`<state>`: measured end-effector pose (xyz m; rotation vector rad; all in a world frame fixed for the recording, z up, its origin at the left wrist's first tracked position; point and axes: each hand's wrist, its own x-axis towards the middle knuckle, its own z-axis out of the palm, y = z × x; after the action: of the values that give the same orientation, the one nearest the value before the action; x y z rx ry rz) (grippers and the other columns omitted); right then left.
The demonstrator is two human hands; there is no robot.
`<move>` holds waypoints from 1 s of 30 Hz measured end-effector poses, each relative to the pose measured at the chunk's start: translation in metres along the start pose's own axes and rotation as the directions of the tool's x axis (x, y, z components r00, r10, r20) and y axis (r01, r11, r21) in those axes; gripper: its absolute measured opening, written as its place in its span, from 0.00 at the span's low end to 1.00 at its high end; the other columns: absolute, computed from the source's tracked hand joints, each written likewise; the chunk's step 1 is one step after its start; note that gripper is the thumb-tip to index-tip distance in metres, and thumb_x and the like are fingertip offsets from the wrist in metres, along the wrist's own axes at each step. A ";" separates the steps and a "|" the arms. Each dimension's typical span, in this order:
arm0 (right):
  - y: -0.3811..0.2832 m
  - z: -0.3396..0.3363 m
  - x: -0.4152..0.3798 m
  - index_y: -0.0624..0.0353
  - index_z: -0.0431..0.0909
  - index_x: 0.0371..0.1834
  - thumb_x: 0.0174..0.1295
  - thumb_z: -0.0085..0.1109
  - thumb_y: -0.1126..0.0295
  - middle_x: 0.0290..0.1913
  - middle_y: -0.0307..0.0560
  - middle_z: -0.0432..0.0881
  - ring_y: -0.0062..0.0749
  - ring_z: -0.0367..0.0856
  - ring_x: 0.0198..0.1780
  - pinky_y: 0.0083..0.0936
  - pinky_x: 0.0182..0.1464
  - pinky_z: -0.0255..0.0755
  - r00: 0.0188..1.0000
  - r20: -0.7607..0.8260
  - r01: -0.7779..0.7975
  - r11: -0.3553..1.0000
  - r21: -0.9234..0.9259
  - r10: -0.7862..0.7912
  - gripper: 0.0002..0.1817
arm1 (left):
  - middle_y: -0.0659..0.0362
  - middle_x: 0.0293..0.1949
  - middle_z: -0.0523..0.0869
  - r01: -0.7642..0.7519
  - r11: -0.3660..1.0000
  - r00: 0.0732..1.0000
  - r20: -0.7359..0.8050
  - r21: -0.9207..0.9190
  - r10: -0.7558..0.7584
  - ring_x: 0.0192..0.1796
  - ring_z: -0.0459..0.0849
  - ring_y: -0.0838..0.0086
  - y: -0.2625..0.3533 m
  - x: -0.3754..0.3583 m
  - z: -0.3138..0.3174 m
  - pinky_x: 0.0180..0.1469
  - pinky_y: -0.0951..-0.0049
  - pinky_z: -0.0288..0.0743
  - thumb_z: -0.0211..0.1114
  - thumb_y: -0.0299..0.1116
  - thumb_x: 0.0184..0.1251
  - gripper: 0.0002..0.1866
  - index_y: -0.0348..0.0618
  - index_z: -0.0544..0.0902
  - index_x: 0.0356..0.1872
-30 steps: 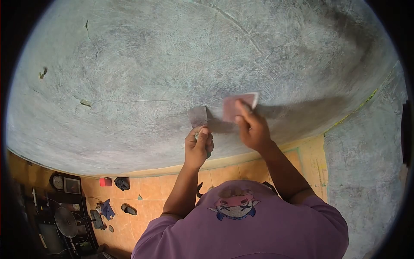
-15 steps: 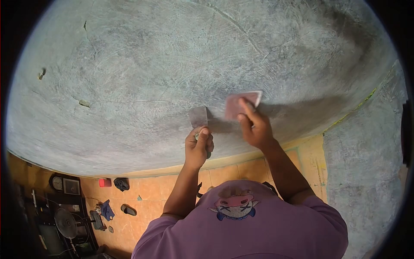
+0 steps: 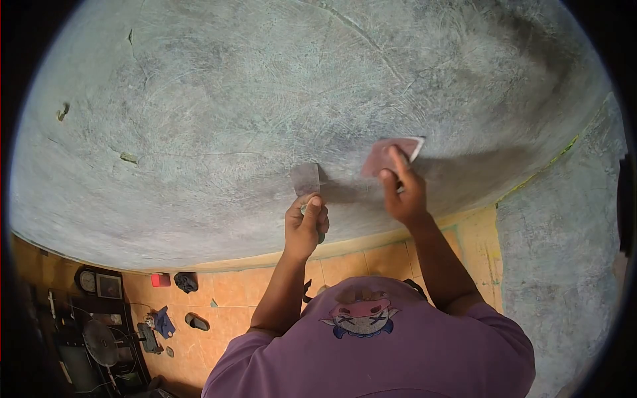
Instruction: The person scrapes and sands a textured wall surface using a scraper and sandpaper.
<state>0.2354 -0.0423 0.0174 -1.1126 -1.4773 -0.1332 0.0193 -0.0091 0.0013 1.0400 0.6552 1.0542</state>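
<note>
My left hand is closed round the handle of a putty knife, its grey blade pointing up before the wall. My right hand grips a flat reddish spreader with a pale strip along its right edge. The index finger lies along the back of the spreader, which is held against the grey plastered wall. Around the spreader the plaster shows swirled streaks, and a dark shadow falls to its right.
A long raised crack crosses the upper wall, and small chipped holes mark its left side. On the orange tiled floor lie a sandal and a red container. A fan stands at lower left.
My right hand has moved the spreader a little to the right and slightly up along the wall. My left hand with the putty knife has stayed in place.
</note>
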 end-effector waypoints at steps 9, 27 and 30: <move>-0.006 0.009 -0.016 0.53 0.74 0.65 0.65 0.57 0.72 0.38 0.51 0.86 0.41 0.80 0.23 0.31 0.28 0.74 0.979 0.203 -0.010 1.000 -0.025 0.015 0.23 | 0.65 0.22 0.71 0.018 1.000 0.999 0.033 0.001 -0.018 0.20 0.70 0.80 -0.001 0.002 0.007 0.22 0.78 0.65 0.60 0.42 0.74 0.12 0.43 0.78 0.37; -0.008 -0.002 -0.011 0.49 0.71 0.68 0.65 0.56 0.74 0.41 0.52 0.85 0.38 0.84 0.29 0.29 0.33 0.76 0.963 0.256 -0.086 0.996 0.001 0.083 0.26 | 0.65 0.22 0.71 0.036 0.999 0.999 0.039 0.009 -0.036 0.20 0.70 0.80 0.000 0.001 0.007 0.23 0.79 0.64 0.59 0.42 0.74 0.12 0.43 0.77 0.37; -0.002 -0.017 0.000 0.58 0.70 0.68 0.66 0.55 0.74 0.37 0.52 0.84 0.30 0.82 0.28 0.26 0.32 0.74 0.969 0.105 -0.226 0.974 0.000 0.225 0.25 | 0.65 0.22 0.71 0.035 0.999 0.999 0.037 0.022 -0.036 0.20 0.70 0.80 -0.002 0.001 0.008 0.23 0.78 0.64 0.59 0.43 0.74 0.13 0.43 0.77 0.38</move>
<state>0.2466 -0.0543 0.0235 -1.2850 -1.4292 0.0940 0.0266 -0.0115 0.0027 1.0604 0.6542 0.9966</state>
